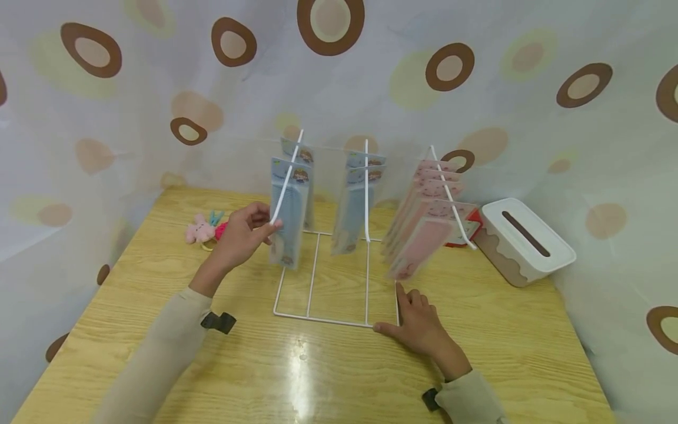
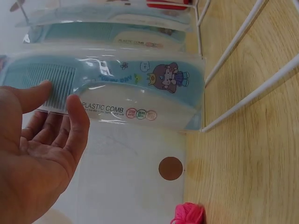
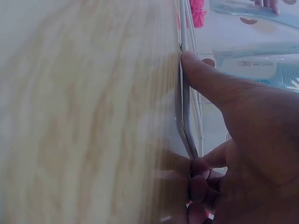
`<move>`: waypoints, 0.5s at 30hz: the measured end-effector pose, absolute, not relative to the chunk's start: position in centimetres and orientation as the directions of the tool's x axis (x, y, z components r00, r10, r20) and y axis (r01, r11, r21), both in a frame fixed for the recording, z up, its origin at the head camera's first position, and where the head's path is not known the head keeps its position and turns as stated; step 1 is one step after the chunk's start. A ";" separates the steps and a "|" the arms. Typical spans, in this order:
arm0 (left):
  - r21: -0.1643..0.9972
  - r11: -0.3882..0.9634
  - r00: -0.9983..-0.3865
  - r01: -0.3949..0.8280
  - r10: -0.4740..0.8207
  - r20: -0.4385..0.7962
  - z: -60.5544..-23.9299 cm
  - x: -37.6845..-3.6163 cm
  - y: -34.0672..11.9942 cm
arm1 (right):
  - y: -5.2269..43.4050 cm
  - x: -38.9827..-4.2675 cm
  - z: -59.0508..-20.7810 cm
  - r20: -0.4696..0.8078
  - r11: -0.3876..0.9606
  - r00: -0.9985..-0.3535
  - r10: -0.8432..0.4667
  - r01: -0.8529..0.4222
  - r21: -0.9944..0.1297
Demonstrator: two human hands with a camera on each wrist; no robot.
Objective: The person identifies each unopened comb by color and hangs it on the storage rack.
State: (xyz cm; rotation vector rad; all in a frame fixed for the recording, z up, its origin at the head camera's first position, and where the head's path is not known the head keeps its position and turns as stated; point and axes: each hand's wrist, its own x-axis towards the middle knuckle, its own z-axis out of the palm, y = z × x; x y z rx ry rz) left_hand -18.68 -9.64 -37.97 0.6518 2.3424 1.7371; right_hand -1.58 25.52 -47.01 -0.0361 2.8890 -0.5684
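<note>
My left hand (image 1: 241, 235) is at the left edge of a blue packaged comb (image 1: 288, 206). In the left wrist view, its thumb and a finger overlap the front of the clear comb packet (image 2: 140, 93), with other fingers behind the edge. The packet hangs from the left arm of a white wire display rack (image 1: 339, 322). My right hand (image 1: 424, 324) grips the rack's front right corner at the table; in the right wrist view, its thumb (image 3: 205, 77) presses the wire and the fingers curl round it. More blue packets (image 1: 356, 206) hang in the middle, pink ones (image 1: 424, 235) on the right.
Behind my left hand lie a pink plush toy (image 1: 200, 229) and a bright pink yarn bundle (image 2: 189, 213). A white and brown tissue box (image 1: 524, 238) stands at the right, beside a red-edged item (image 1: 472, 227). A dotted curtain (image 1: 339, 88) backs the wooden table (image 1: 254, 377).
</note>
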 end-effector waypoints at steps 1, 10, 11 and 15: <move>0.942 0.231 -0.896 0.244 0.426 0.127 -38.0 -18.8 -9.6 | 25.5 -1.6 -47.0 -0.185 0.926 -0.981 -0.062 0.013 -0.377; 0.950 0.195 -0.881 0.242 0.454 0.132 -37.8 -18.8 -9.5 | 25.5 -1.7 -46.9 -0.193 0.922 -0.980 -0.050 0.029 -0.387; 0.950 0.192 -0.882 0.246 0.451 0.137 -37.8 -18.9 -9.6 | 25.5 -1.7 -46.9 -0.193 0.919 -0.980 -0.048 0.033 -0.393; 0.945 0.187 -0.884 0.269 0.438 0.165 -38.1 -19.0 -9.8 | 25.5 -1.5 -46.7 -0.197 0.908 -0.980 -0.030 0.055 -0.415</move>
